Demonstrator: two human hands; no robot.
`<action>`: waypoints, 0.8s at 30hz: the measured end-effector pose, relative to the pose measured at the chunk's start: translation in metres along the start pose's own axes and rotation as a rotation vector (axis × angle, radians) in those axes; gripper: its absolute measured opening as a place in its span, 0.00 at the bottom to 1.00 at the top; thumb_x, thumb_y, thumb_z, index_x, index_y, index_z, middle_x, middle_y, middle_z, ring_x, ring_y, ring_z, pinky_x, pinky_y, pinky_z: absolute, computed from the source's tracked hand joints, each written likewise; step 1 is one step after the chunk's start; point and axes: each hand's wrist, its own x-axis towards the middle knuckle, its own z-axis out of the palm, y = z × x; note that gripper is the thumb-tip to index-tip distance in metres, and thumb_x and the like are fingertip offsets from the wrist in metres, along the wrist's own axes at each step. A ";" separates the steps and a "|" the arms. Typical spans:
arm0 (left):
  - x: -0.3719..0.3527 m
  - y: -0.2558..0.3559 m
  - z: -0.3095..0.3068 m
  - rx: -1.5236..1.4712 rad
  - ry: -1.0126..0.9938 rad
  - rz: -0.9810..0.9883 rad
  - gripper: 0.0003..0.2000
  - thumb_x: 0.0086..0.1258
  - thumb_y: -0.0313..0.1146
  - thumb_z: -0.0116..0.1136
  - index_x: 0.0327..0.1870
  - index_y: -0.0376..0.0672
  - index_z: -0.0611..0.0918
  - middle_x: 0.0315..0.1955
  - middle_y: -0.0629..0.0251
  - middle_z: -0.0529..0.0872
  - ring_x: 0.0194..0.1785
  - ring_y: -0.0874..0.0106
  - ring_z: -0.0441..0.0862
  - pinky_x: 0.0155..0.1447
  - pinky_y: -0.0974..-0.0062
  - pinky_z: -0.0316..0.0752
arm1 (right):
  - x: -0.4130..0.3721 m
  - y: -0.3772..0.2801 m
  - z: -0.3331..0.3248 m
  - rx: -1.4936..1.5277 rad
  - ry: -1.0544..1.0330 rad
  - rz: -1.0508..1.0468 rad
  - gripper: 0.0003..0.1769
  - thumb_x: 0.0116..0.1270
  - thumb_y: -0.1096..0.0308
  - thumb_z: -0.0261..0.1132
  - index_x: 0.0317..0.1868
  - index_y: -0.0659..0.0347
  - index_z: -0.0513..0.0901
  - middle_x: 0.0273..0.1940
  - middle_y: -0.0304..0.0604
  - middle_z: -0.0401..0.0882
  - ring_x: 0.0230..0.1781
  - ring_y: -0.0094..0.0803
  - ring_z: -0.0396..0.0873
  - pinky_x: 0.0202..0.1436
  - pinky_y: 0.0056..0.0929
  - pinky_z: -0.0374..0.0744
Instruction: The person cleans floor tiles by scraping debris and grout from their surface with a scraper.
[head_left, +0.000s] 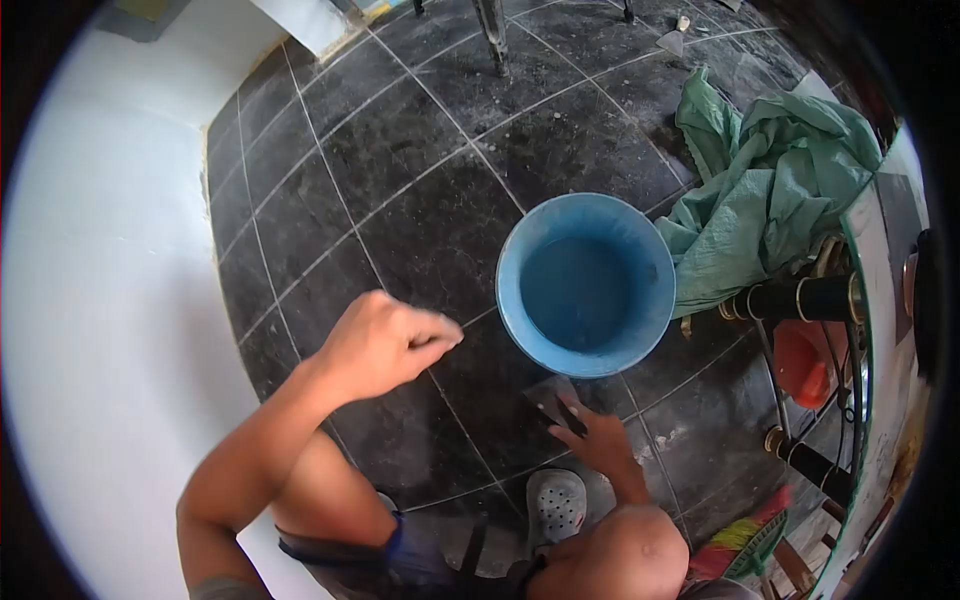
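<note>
My left hand [385, 343] is raised over the dark tiled floor, left of a blue bucket [512, 300]. Its fingers are pinched together and slightly blurred; what they hold, if anything, is hidden. Lower down, just in front of the bucket, my right hand [600, 440] reaches low over the tiles. Its fingers are around a flat, dark, square-edged scraper-like piece [545, 396], whose edge comes close to the bucket's base. Bluish, cloudy water [578, 290] lies inside the bucket.
A crumpled green sack [780, 200] lies right of the bucket. Beyond it stands a glass-edged rack with dark posts [800, 299] and a red container [805, 362]. The white wall [110, 300] borders the left. A furniture leg [491, 35] stands at the far side.
</note>
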 end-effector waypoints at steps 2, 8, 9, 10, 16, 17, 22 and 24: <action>0.028 0.022 -0.032 0.046 -0.067 -0.041 0.07 0.67 0.32 0.67 0.38 0.38 0.89 0.20 0.61 0.86 0.23 0.77 0.84 0.30 0.77 0.77 | -0.010 0.009 -0.008 -0.034 -0.034 -0.006 0.33 0.63 0.43 0.70 0.67 0.43 0.78 0.33 0.61 0.85 0.35 0.60 0.84 0.42 0.51 0.81; 0.079 -0.061 -0.037 0.006 -0.048 -0.062 0.09 0.68 0.33 0.63 0.42 0.37 0.87 0.28 0.57 0.89 0.31 0.71 0.88 0.38 0.74 0.81 | -0.011 0.013 -0.056 -0.010 -0.104 -0.095 0.35 0.62 0.40 0.70 0.67 0.42 0.78 0.36 0.58 0.86 0.37 0.56 0.86 0.45 0.47 0.82; 0.082 -0.074 -0.033 0.033 -0.066 -0.014 0.10 0.67 0.33 0.64 0.42 0.37 0.87 0.31 0.56 0.90 0.35 0.68 0.89 0.40 0.72 0.81 | -0.010 0.014 -0.061 -0.022 -0.089 -0.146 0.35 0.62 0.40 0.70 0.68 0.42 0.78 0.37 0.58 0.86 0.37 0.55 0.86 0.45 0.46 0.82; 0.087 -0.082 -0.029 0.026 -0.115 -0.005 0.10 0.68 0.34 0.63 0.43 0.38 0.87 0.31 0.55 0.90 0.35 0.66 0.90 0.41 0.70 0.82 | -0.007 0.009 -0.068 -0.018 -0.125 -0.104 0.36 0.62 0.40 0.70 0.68 0.42 0.78 0.37 0.57 0.87 0.37 0.53 0.86 0.46 0.44 0.82; 0.136 -0.114 -0.006 0.145 -0.439 0.069 0.11 0.70 0.36 0.58 0.46 0.40 0.87 0.35 0.55 0.91 0.40 0.57 0.89 0.49 0.63 0.82 | -0.017 -0.050 -0.122 -0.024 -0.368 0.147 0.34 0.63 0.41 0.70 0.67 0.44 0.79 0.40 0.54 0.87 0.38 0.46 0.87 0.47 0.37 0.81; 0.142 -0.126 0.001 0.138 -0.487 0.085 0.11 0.70 0.36 0.58 0.46 0.41 0.87 0.36 0.55 0.91 0.41 0.56 0.89 0.50 0.63 0.82 | -0.023 -0.065 -0.131 -0.018 -0.412 0.168 0.33 0.63 0.43 0.71 0.66 0.44 0.80 0.41 0.53 0.87 0.38 0.45 0.88 0.47 0.36 0.81; 0.148 -0.166 0.020 0.157 -0.617 0.164 0.12 0.68 0.38 0.59 0.45 0.42 0.87 0.35 0.56 0.91 0.42 0.58 0.89 0.49 0.63 0.82 | -0.057 -0.122 -0.173 0.200 -0.276 -0.076 0.29 0.63 0.57 0.75 0.65 0.48 0.81 0.47 0.52 0.88 0.43 0.42 0.88 0.51 0.32 0.81; 0.142 -0.180 0.029 0.189 -0.722 0.177 0.12 0.68 0.38 0.59 0.44 0.41 0.88 0.34 0.56 0.91 0.41 0.58 0.89 0.49 0.63 0.82 | -0.041 -0.154 -0.186 0.115 -0.080 -0.117 0.27 0.64 0.56 0.73 0.64 0.50 0.82 0.49 0.50 0.88 0.44 0.41 0.89 0.52 0.33 0.81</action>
